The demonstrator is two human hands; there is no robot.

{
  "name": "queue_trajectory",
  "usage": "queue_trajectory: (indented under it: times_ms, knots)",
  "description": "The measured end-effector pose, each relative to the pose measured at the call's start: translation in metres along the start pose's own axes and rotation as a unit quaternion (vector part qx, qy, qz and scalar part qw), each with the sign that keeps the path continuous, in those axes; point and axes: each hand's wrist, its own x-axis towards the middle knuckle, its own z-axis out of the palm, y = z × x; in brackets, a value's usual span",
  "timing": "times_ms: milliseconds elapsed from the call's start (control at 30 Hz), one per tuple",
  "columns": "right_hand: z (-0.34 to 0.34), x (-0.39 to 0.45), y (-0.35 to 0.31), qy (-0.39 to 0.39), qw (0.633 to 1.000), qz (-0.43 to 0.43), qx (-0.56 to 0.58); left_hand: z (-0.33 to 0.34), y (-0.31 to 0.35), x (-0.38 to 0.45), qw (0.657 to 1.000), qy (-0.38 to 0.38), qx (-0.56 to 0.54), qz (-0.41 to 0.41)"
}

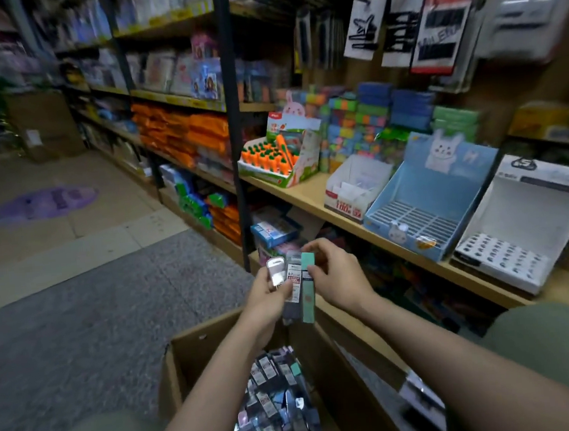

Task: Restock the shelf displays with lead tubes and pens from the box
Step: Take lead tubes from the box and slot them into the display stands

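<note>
Stationery shelves line the aisle. Both hands hold a small fan of lead tubes (297,284) above the box (199,353): left hand (265,291) grips their lower ends, right hand (333,273) pinches the tops. Best separate one colour cleanly before reaching to the blue display (423,210) at the shelf's front edge.

The cardboard box (199,357) is cut off by the bottom edge of the frame, and the forearms crossing above it hide part of the lead tubes (276,408) piled inside, whose label print is too small to read. Just above the box, the left hand (266,294) and right hand (333,276) cover parts of the few held packs (298,288), so their count cannot be told. Well above the box and to its left, the far shelves (5,68) are blurred beyond telling, and the hanging cards (431,27) up to the box's right are smeared too
</note>
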Motion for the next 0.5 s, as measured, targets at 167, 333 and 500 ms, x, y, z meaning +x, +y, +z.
queue_trajectory:
  times_ms: [167, 333, 500]
  knots:
    - [-0.024, 0.015, -0.008, 0.027, 1.000, 0.009, -0.011, 0.013, 0.002, 0.014, 1.000, -0.002, -0.019, 0.003]
    - [-0.102, 0.049, 0.009, 0.071, 0.997, 0.016, -0.020, 0.045, 0.013, 0.040, 0.999, -0.008, -0.031, 0.017]
    - [-0.184, 0.088, 0.050, 0.148, 0.987, 0.027, -0.050, 0.090, 0.024, 0.072, 0.999, -0.019, -0.035, 0.018]
